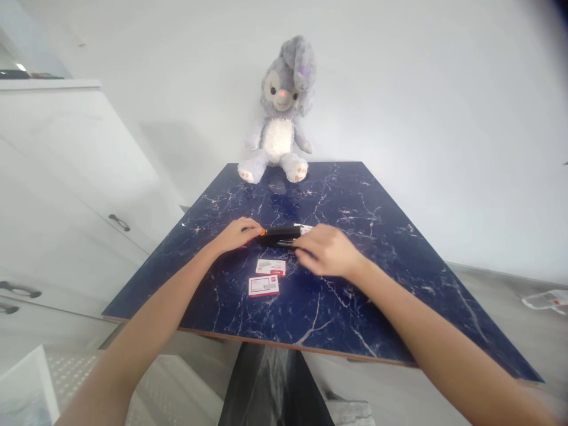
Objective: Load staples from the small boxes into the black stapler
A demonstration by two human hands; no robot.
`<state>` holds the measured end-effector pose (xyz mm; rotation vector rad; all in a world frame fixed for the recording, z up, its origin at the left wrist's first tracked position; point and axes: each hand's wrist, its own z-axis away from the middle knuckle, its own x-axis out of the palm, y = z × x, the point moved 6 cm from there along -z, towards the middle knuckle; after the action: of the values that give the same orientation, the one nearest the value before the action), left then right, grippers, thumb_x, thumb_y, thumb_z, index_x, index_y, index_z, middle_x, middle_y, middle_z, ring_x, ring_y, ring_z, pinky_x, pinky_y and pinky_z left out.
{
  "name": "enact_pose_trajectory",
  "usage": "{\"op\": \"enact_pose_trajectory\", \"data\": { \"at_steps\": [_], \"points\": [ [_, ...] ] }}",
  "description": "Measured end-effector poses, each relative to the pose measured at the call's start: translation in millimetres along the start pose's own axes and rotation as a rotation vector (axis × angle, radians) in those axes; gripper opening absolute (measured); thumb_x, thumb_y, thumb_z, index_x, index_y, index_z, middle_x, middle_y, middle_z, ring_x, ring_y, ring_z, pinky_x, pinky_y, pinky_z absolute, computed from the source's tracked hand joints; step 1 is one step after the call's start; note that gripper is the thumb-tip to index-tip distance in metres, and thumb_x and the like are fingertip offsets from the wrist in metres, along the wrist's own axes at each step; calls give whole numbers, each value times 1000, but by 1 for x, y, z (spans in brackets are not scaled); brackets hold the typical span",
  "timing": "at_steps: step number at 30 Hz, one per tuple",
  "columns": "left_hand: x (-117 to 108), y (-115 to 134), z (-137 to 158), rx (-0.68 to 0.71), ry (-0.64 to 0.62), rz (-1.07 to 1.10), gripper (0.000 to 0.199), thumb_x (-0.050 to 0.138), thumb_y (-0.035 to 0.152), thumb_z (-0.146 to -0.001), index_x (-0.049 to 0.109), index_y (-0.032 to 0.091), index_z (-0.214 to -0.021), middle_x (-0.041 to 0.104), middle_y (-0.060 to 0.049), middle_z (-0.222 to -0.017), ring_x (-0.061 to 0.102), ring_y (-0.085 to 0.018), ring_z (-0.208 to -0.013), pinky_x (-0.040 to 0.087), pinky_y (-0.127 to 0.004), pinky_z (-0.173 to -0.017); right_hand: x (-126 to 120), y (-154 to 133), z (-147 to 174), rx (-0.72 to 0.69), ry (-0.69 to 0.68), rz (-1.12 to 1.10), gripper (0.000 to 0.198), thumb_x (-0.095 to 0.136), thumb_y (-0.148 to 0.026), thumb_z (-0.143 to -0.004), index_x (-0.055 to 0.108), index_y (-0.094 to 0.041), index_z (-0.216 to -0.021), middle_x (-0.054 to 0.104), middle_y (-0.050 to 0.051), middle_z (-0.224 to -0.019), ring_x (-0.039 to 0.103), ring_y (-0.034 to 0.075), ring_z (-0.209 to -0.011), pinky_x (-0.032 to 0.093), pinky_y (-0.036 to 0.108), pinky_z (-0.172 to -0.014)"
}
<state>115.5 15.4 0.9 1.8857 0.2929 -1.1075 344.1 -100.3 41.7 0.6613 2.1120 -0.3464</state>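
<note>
A black stapler [283, 232] with an orange end lies across the middle of the dark blue marbled table [328, 319]. A thin metal strip shows along its near side. My left hand [239, 235] pinches the orange end on the left. At the other end my right hand [328, 251] has its fingers curled in on the stapler, and they hide what lies under them. Two small white-and-red boxes, one farther [271, 267] and one nearer [263, 286], rest just in front of the stapler. Behind it a white printed piece [304, 228] is partly covered by my right hand.
A grey plush rabbit [279, 133] sits at the table's far edge against the wall. White cabinets [66, 195] with dark handles stand to the left. A clear plastic item [548, 300] lies beyond the table on the right.
</note>
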Motion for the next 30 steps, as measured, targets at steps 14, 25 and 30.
{"op": "enact_pose_trajectory", "data": {
  "at_steps": [14,25,30],
  "points": [
    [2,-1,-2,-2,-8,-38,39,51,53,-93,78,25,-102,74,-5,-113,62,-26,-110,42,-39,-104,49,-105,-4,-294,-211,-263,24,49,-31,-100,68,-19,-109,69,6,-116,58,20,-102,47,34,-95],
    [3,1,-2,20,-9,-63,40,49,51,-94,77,24,-103,75,-5,-113,61,-25,-112,42,-38,-105,40,-73,-9,-29,-128,-185,25,48,-33,-100,69,-18,-103,66,10,-111,58,22,-95,48,38,-89],
    [2,1,-2,34,-1,-52,39,50,51,-94,77,24,-102,75,-4,-112,62,-24,-109,42,-39,-104,42,-46,-5,155,-101,-139,35,53,-16,-92,63,-15,-125,61,15,-128,55,27,-113,46,44,-102]
  ]
}}
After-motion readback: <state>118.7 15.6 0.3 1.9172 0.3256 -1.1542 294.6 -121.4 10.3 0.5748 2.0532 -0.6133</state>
